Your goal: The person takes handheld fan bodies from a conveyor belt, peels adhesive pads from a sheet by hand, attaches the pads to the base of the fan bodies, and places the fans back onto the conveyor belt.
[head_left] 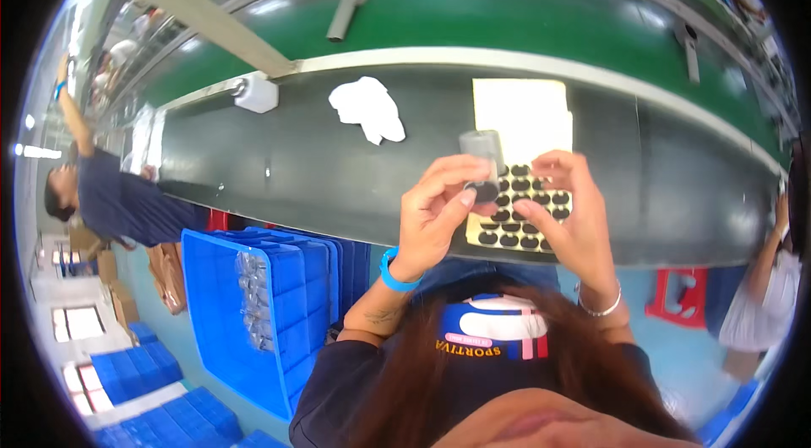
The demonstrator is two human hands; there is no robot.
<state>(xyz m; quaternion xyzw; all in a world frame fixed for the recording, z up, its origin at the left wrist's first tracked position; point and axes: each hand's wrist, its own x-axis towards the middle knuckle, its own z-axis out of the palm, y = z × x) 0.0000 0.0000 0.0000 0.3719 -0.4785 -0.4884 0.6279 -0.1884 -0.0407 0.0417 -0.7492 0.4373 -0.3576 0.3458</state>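
Note:
My left hand [435, 203] is closed around a grey cylindrical part [481, 144], tilted so that its round black end [481, 192] faces me. The thumb lies against that black end. Just right of it, my right hand [579, 215] hovers over a pale yellow sheet [475, 237] with rows of black round stickers [509, 240]. Its thumb and fingers are spread apart, and I see nothing between them. Part of the sheet is hidden under both hands. Behind it lie bare pale yellow sheets [524, 110] on the dark work surface.
A crumpled white cloth [369, 108] and a white bottle [256, 93] lie farther left on the bench. Grey tubular parts [342, 15] sit on the green belt [422, 17] beyond. Blue crates [245, 313] stand at my left. Another person [127, 194] is at the far left; a red stool [678, 300] is at right.

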